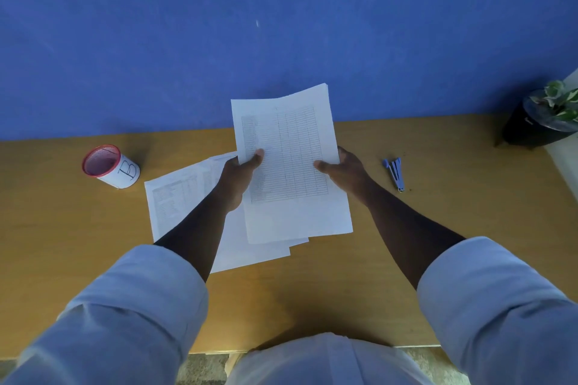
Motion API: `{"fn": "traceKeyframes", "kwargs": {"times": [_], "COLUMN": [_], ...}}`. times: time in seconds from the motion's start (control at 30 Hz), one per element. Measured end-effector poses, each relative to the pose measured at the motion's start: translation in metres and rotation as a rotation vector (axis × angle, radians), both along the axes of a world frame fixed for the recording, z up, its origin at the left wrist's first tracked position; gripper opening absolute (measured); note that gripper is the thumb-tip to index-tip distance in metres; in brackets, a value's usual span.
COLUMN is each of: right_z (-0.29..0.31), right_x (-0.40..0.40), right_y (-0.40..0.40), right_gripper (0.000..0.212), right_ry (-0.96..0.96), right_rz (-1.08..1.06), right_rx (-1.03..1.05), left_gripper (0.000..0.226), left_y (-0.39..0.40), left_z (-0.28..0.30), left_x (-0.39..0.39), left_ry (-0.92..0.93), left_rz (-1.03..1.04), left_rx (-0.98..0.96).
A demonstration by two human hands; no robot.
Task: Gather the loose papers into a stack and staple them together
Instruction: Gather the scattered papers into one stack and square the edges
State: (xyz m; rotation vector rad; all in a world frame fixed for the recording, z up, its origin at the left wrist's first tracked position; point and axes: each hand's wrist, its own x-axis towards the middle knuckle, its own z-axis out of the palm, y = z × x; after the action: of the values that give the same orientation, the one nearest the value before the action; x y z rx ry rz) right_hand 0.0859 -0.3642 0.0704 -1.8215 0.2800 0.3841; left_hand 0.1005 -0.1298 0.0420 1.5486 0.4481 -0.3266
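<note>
I hold a small sheaf of white printed papers lifted above the wooden desk, its top sheet showing a table grid. My left hand grips the sheaf's left edge with the thumb on top. Gripping the right edge the same way is my right hand. More loose papers lie flat on the desk below and to the left, partly hidden under my left forearm and the held sheets. A small blue stapler lies on the desk right of my right hand, apart from it.
A red-rimmed mesh pen cup with a white label lies tipped on the desk's left. A potted plant in a dark pot stands at the far right corner. A blue wall backs the desk.
</note>
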Motion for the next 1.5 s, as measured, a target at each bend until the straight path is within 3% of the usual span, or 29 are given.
{"fn": "traceKeyframes", "kwargs": {"times": [0.2, 0.33, 0.5, 0.63, 0.8, 1.1, 1.33, 1.5], "right_z": [-0.009, -0.016, -0.022, -0.026, -0.026, -0.03, -0.034, -0.036], "right_x": [-0.001, 0.0, -0.002, -0.001, 0.002, 0.004, 0.003, 0.0], "right_y": [0.002, 0.0, 0.0, 0.001, 0.003, 0.002, 0.002, -0.002], "right_gripper": [0.037, 0.038, 0.041, 0.042, 0.041, 0.04, 0.041, 0.041], "right_ry": [0.029, 0.056, 0.099, 0.115, 0.12, 0.129, 0.147, 0.154], "right_rz": [-0.029, -0.007, 0.012, 0.02, 0.022, 0.011, -0.011, -0.034], "right_rx": [-0.024, -0.051, -0.09, -0.107, -0.121, -0.132, -0.15, -0.149], "left_gripper": [0.04, 0.04, 0.082, 0.118, 0.117, 0.115, 0.111, 0.113], "left_y": [0.015, 0.034, 0.047, 0.051, 0.055, 0.064, 0.073, 0.07], "left_z": [-0.02, -0.048, -0.066, -0.074, -0.082, -0.079, -0.087, -0.077], "left_x": [-0.008, -0.025, -0.048, -0.059, -0.062, -0.057, -0.055, -0.058], "left_ry": [0.133, 0.215, 0.346, 0.487, 0.521, 0.481, 0.557, 0.452], "left_rz": [0.16, 0.316, 0.312, 0.254, 0.162, 0.128, 0.092, 0.234], "left_rx": [0.066, 0.371, 0.771, 0.885, 0.996, 0.933, 0.871, 0.713]}}
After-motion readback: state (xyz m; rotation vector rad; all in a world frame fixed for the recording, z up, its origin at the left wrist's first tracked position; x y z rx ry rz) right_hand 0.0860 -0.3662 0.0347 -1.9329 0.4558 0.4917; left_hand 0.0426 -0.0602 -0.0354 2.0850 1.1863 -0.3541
